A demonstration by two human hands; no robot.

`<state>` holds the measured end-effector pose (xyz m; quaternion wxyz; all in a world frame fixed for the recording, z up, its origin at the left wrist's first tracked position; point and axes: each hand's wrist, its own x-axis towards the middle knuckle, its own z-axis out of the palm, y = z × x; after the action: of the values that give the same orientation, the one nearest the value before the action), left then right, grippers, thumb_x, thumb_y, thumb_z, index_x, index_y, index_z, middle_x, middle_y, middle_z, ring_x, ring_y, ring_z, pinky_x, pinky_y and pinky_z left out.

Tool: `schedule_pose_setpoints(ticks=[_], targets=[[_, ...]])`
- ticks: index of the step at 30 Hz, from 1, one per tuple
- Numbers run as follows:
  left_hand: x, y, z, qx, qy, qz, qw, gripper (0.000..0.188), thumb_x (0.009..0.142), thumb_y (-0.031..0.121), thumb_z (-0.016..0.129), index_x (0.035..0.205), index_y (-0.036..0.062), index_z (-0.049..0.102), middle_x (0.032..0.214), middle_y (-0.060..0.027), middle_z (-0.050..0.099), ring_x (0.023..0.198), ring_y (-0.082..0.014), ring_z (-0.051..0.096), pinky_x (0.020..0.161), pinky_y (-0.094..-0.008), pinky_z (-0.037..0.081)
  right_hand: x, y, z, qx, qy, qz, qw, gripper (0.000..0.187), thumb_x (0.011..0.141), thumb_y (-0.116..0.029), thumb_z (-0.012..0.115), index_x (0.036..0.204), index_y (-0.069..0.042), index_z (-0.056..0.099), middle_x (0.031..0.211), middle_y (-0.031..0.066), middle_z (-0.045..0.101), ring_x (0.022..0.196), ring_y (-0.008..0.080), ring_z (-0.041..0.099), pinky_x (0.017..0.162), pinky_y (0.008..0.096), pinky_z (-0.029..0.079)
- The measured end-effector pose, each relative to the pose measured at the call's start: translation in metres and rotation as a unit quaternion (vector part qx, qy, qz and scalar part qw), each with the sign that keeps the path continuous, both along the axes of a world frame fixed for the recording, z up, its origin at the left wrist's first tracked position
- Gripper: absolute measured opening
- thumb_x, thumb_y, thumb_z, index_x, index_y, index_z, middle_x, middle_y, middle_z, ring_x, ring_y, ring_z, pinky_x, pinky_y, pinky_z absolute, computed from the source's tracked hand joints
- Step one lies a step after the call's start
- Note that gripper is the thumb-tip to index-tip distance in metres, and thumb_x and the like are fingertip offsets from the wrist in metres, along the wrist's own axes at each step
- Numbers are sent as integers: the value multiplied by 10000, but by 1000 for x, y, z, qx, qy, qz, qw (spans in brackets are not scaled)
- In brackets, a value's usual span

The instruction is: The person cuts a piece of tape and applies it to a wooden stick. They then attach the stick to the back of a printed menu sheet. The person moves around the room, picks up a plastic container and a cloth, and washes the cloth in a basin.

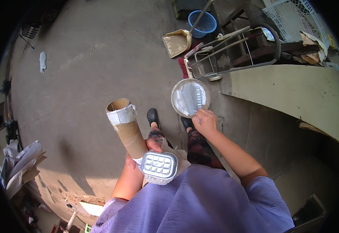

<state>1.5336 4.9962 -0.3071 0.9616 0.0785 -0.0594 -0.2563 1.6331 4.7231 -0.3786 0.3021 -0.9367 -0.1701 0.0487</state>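
My left hand [153, 145] is closed around a bundle held against my body. In it are a long brown cardboard tube [129, 135] with a torn white wrapping near its open end, a silver foil container [159, 164] with its gridded base facing up, and crumpled whitish wrap [182, 159]. Much of that hand is hidden behind these things. My right hand [205, 123] is closed at the near rim of a round, pale-rimmed bin [173, 105]. Clear ribbed plastic packaging [191, 96] lies in the bin. Whatever those fingers grip is mostly hidden.
Beyond the bin are a folding hand trolley [231, 70], a dustpan [177, 42] and a blue basket [203, 24]. A pale curved panel [289, 85] stands at the right. Crumpled paper [22, 165] is at the left; a small white item [42, 62] lies on the concrete floor.
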Motion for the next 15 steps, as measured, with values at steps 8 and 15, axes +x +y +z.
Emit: schedule_pose_setpoints(ticks=[8, 15], targets=[[40, 56, -58, 81, -49, -35, 995, 752, 592, 406, 846, 1118, -87, 630, 808, -199, 684, 647, -304, 682, 600, -371, 525, -8, 89, -184, -134, 211, 125, 960, 292, 889, -299, 565, 820, -55, 710, 877, 106, 686, 847, 288, 667, 764, 442, 486], [42, 72, -127, 66, -15, -92, 993, 723, 607, 411, 845, 1102, -76, 643, 861, -214, 684, 723, -352, 684, 694, -410, 528, 46, 75, -295, -357, 223, 384, 822, 244, 878, -180, 532, 955, -82, 740, 1013, 64, 674, 1027, 214, 627, 868, 408, 431]])
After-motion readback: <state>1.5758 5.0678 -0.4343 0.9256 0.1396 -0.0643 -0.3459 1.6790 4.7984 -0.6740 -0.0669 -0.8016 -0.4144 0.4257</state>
